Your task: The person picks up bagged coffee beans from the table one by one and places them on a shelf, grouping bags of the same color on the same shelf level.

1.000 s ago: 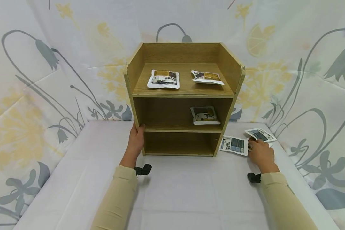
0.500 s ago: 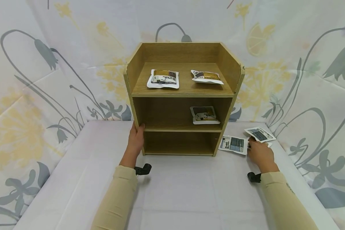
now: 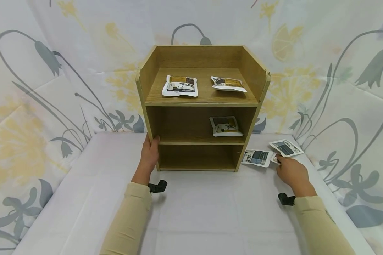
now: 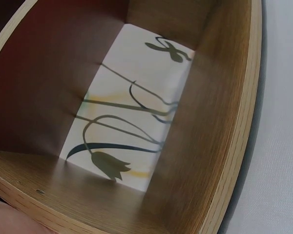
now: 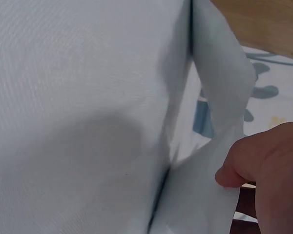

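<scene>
Left grip [image 3: 150, 154]: I hold the left side of the shelf unit [image 3: 201, 104], probably to steady it.
Right grip [image 3: 292, 172]: I pinch a white packet [image 5: 200, 200] right of it; its thin edge probably suits fingers.

White, lightly wrinkled fabric sheeting [image 3: 236, 14] is enclosing the scene at the back and along both sides. Printed grey-blue bell-shaped flowers [image 3: 46, 57] are drooping from long curved stems among pale yellow blossoms [image 3: 14, 145], while a faint yellow citrus slice [image 3: 282, 43] is showing at upper right. Below, creased white cloth [image 3: 198, 219] is covering a flat surface, where soft light is leaving pale shadows.
</scene>
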`<move>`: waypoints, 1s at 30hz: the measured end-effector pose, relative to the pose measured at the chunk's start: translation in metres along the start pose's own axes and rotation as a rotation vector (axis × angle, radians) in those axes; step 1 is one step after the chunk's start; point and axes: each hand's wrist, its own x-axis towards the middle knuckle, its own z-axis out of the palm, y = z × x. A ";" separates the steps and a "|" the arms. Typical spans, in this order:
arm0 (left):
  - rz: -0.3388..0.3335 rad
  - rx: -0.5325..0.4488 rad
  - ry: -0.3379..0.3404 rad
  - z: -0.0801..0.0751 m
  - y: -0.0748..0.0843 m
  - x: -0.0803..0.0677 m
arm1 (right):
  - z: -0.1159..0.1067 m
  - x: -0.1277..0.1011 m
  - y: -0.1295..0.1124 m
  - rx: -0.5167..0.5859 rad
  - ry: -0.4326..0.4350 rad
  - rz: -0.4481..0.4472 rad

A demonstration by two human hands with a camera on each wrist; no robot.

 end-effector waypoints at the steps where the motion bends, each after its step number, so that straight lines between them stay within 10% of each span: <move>1: 0.000 -0.001 -0.001 0.000 0.000 0.000 | -0.001 -0.001 -0.001 -0.001 0.003 -0.002; 30: 0.031 -0.020 -0.009 0.001 0.003 -0.001 | -0.046 -0.033 -0.016 0.039 0.028 -0.016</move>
